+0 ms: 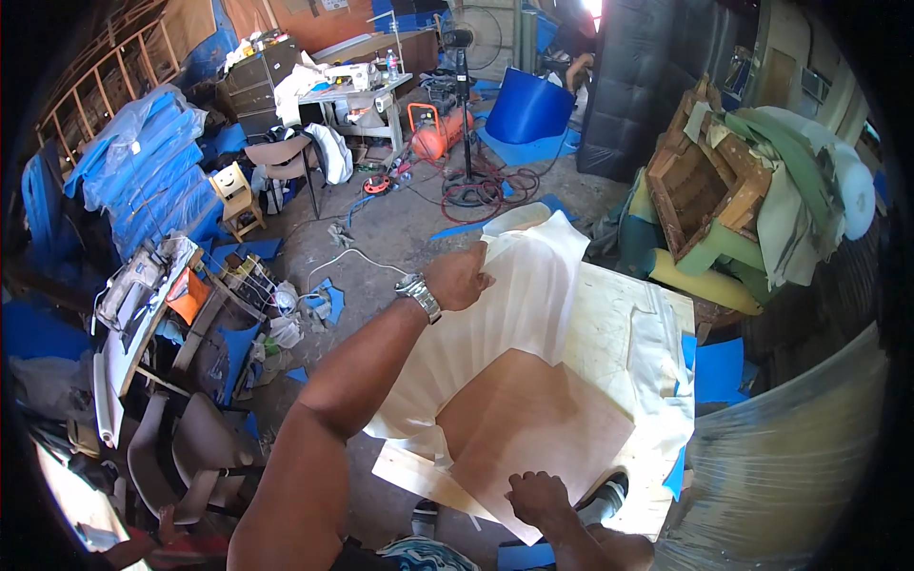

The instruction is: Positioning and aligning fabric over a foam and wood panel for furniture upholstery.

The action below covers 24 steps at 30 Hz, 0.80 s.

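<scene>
A thin white cloth (pixel 505 305) hangs in folds over the left part of a pale wooden board (pixel 609 319). My left hand (pixel 459 276), a metal watch on its wrist, is closed on the cloth's far left edge and lifts it. On the cloth and board lies a flat brown sheet (pixel 547 433), its left part bordered by the cloth's folds. My right hand (pixel 540 497) is closed in a fist over the near edge of the brown sheet; what it holds, if anything, is hidden. More white material (pixel 657 366) lies along the board's right side.
A sewing machine on a bench (pixel 133 285) stands left, beside a brown chair (pixel 205 447). Red hose (pixel 476 195) coils on the floor near an orange compressor (pixel 438 141). A wooden furniture frame (pixel 700 190) stands right. Plastic-wrapped material (pixel 790 466) rises at near right.
</scene>
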Each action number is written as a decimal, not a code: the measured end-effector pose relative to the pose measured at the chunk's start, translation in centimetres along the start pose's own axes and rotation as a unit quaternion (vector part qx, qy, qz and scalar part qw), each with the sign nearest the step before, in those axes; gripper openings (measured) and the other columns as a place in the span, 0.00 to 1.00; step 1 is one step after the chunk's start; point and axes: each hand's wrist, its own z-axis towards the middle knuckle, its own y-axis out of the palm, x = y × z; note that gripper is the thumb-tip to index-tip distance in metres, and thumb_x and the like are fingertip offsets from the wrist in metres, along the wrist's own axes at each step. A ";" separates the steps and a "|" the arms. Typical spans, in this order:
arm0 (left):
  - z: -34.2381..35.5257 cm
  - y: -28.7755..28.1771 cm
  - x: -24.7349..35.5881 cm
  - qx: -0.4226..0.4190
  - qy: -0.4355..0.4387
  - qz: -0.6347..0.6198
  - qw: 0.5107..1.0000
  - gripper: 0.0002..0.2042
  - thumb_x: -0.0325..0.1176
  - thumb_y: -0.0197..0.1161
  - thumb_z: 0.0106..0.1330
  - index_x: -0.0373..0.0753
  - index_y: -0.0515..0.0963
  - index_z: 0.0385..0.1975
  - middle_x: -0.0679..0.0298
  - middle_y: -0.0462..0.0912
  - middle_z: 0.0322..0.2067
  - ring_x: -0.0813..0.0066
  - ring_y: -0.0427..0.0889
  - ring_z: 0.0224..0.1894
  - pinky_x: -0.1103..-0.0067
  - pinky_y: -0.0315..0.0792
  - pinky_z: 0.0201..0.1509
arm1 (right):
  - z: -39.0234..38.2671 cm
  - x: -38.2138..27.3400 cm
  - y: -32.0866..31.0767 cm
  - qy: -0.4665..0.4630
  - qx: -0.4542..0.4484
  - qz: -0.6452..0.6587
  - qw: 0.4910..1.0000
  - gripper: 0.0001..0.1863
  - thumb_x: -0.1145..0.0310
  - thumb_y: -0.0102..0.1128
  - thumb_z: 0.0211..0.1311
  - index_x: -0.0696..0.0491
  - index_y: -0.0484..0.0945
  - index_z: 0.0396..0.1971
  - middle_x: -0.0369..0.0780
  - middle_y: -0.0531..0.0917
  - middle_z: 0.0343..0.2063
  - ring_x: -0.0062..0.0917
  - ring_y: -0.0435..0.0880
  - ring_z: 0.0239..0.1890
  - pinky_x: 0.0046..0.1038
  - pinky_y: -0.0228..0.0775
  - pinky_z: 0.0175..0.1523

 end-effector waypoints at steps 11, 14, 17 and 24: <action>-0.1 -0.4 0.4 -0.015 -0.030 -0.012 0.999 0.19 0.41 0.62 0.64 0.35 0.66 0.46 0.41 0.81 0.34 0.39 0.80 0.40 0.53 0.72 0.42 | 0.3 -0.3 0.1 0.006 -0.016 -0.001 1.000 0.18 0.53 0.53 0.68 0.51 0.78 0.47 0.46 0.83 0.42 0.42 0.83 0.47 0.46 0.75 0.50; -0.1 -0.4 0.5 -0.017 -0.027 -0.015 0.999 0.20 0.41 0.62 0.65 0.35 0.66 0.47 0.41 0.81 0.34 0.39 0.80 0.40 0.53 0.72 0.42 | 0.3 -0.3 0.1 0.004 -0.014 0.004 1.000 0.18 0.53 0.53 0.68 0.51 0.78 0.47 0.46 0.83 0.43 0.42 0.83 0.48 0.46 0.75 0.50; -0.2 -0.5 0.4 -0.017 -0.019 -0.020 0.999 0.20 0.42 0.62 0.65 0.35 0.66 0.48 0.41 0.81 0.34 0.40 0.80 0.40 0.54 0.72 0.42 | 0.3 -0.2 0.0 0.004 -0.009 0.007 1.000 0.17 0.53 0.53 0.68 0.51 0.78 0.46 0.46 0.83 0.42 0.42 0.83 0.47 0.45 0.75 0.50; -0.1 -0.5 0.5 -0.021 -0.023 -0.015 0.999 0.21 0.43 0.61 0.66 0.34 0.66 0.49 0.42 0.81 0.35 0.40 0.80 0.41 0.54 0.72 0.43 | 0.2 -0.1 0.1 0.006 0.004 0.012 1.000 0.17 0.53 0.55 0.67 0.52 0.79 0.43 0.46 0.84 0.41 0.42 0.83 0.46 0.45 0.76 0.48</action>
